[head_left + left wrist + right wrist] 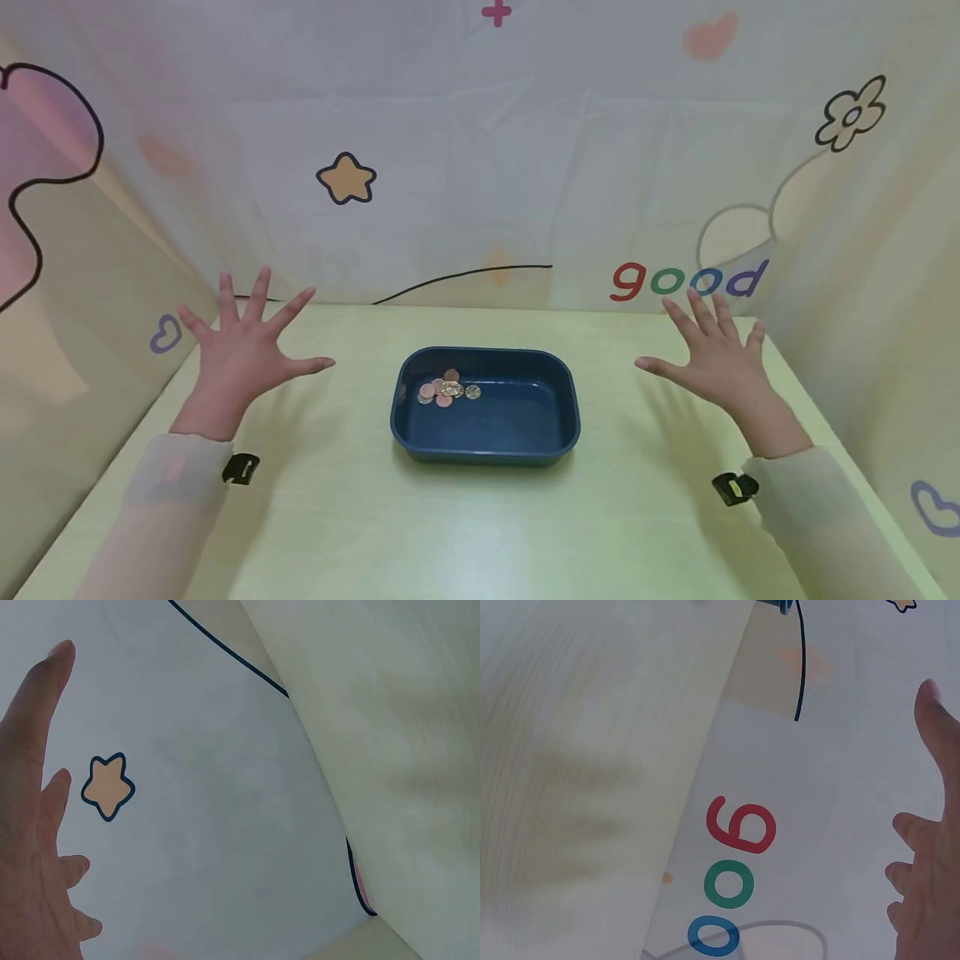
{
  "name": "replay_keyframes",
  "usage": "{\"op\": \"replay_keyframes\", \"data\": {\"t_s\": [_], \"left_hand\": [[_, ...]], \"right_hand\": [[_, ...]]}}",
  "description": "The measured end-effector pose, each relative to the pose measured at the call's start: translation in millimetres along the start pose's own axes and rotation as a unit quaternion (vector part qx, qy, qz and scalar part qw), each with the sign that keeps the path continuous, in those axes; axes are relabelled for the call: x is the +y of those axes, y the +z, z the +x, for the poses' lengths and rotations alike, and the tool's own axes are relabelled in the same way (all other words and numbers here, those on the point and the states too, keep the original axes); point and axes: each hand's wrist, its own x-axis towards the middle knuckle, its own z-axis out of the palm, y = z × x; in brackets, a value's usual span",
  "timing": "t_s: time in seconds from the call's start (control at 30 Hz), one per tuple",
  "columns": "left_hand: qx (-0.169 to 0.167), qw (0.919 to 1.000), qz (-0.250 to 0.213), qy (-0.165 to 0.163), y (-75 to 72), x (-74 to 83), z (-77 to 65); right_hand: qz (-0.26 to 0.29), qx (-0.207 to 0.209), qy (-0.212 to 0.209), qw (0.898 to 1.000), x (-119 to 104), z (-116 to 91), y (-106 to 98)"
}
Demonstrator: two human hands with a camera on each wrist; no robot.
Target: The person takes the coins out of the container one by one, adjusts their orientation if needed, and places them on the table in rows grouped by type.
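Between the two hands, a dark blue tray (pixel 517 425) with rounded corners rests on the table. Several coins (pixel 444 401), some copper-coloured and some golden, lie bunched in its left half. To the tray's left, my left hand (pixel 243 350) is held over the table with fingers spread wide, touching nothing. My right hand (pixel 716 358) hovers on the tray's other side, its fingers likewise spread and holding nothing. Each wrist view shows only its own hand at the edge, and a corner of the tray (pixel 774 606) shows at the top of the right wrist view.
The pale table (pixel 465 533) ends at a white printed curtain (pixel 450 200) at the back. Fabric also hangs along the left and right sides. Small black devices (pixel 241 469) sit at both sleeve cuffs.
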Motion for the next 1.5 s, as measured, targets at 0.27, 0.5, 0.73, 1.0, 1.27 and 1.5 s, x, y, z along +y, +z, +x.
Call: {"op": "replay_keyframes", "data": {"t_s": [0.27, 0.5, 0.73, 1.0, 1.27, 1.5], "left_hand": [[-0.007, 1.0000, 0.005, -0.002, 3.1, -3.0, 0.1], [-0.006, 1.0000, 0.001, 0.000, 6.6, -0.5, 2.3], [-0.003, 0.9999, -0.009, -0.003, 11.6, 0.8, 2.1], [0.003, 0.9999, -0.015, -0.006, 19.3, 0.6, 2.5], [0.005, 0.9997, -0.022, -0.005, 28.1, 1.6, 1.5], [0.018, 0.9994, -0.030, -0.003, 38.8, 4.6, 0.8]], "right_hand": [[-0.001, -0.008, -0.001, 1.000, -2.0, 4.7, 0.0], [-0.001, -0.008, 0.001, 1.000, -1.2, 6.0, 1.3], [0.013, 0.001, 0.002, 1.000, -0.1, 5.2, 7.5], [0.023, 0.030, 0.001, 0.999, -1.6, 4.6, 16.8], [0.038, 0.041, 0.002, 0.998, -2.2, 3.7, 27.6], [0.059, 0.047, 0.000, 0.997, -3.6, 3.7, 39.8]]}}
